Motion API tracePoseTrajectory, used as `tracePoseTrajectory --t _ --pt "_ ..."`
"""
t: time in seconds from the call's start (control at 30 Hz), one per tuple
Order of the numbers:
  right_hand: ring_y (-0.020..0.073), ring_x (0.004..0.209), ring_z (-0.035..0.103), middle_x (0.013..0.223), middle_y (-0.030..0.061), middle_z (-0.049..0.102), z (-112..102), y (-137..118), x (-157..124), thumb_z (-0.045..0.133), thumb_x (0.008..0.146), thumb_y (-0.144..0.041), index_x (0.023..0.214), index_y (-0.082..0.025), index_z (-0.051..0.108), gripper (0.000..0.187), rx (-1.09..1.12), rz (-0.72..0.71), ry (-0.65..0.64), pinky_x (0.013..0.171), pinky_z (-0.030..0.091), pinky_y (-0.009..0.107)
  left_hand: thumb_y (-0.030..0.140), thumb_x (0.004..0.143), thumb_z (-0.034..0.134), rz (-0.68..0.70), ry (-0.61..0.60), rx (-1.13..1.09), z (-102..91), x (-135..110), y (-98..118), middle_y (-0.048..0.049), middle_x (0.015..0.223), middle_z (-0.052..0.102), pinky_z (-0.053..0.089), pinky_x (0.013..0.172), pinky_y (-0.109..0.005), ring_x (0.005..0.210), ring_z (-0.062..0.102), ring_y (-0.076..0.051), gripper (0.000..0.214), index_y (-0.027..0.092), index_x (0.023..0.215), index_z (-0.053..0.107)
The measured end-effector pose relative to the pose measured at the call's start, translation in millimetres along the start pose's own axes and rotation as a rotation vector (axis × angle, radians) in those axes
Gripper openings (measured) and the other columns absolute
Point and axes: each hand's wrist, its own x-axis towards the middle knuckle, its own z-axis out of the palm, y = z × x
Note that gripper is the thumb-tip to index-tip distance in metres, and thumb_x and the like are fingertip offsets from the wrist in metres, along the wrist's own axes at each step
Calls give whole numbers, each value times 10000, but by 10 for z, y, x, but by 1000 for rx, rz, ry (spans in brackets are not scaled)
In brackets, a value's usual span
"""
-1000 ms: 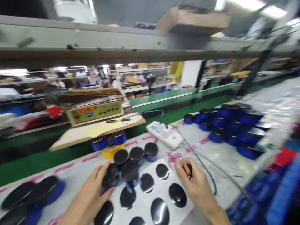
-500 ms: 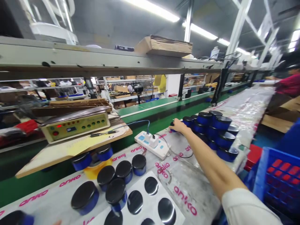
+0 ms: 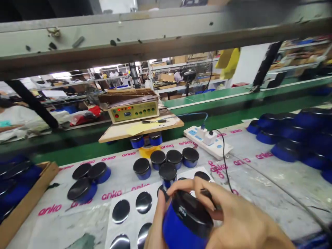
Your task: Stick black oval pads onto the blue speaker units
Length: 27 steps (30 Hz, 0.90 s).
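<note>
Close to the camera, both my hands hold one blue round unit with a black top (image 3: 185, 221). My left hand (image 3: 155, 228) grips its left side with the thumb on the rim. My right hand (image 3: 238, 221) wraps over the top and right side, fingers curled. Under them lies a white sheet (image 3: 129, 224) carrying several glossy black oval stickers. Just beyond stand several small blue units with black tops (image 3: 168, 162).
Three larger blue-and-black units (image 3: 88, 180) lie to the left by a cardboard box (image 3: 23, 204). A power strip (image 3: 207, 140) with a black cable, a tester box (image 3: 133, 112) on a wooden board, and a pile of blue units (image 3: 298, 135) stand behind. A person's white sleeve (image 3: 12, 117) shows far left.
My right hand has come back from the pile at the right with a blue unit, and both hands now hold it over the sticker sheet. The view has dropped and swung left.
</note>
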Motion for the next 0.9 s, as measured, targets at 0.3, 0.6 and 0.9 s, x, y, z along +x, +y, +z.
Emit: tracePoseTrajectory --t 0.3,0.6,0.9 --pt "160 651 625 727 13 634 246 -234 -140 305 999 -316 893 -255 556 279 -280 -70 62 582 507 242 431 650 819 96 50 -217 -191 -174 80 -106 998 712 530 824 -303 906 674 -241 436 157 977 731" --pt "120 585 558 700 -13 591 283 -327 -108 346 999 -211 841 -207 539 249 -392 -227 1 538 396 243 442 621 832 198 136 -73 -166 -245 -37 -56 1067 680 480 928 -372 1068 613 -284 667 266 1216 586" --pt "133 470 522 582 0 543 417 -305 -174 408 960 -146 802 -171 560 221 -594 -281 154 439 324 267 664 619 724 572 298 508 -166 -199 -50 -65 1093 624 441 887 -305 1021 591 -262 723 235 1154 495"
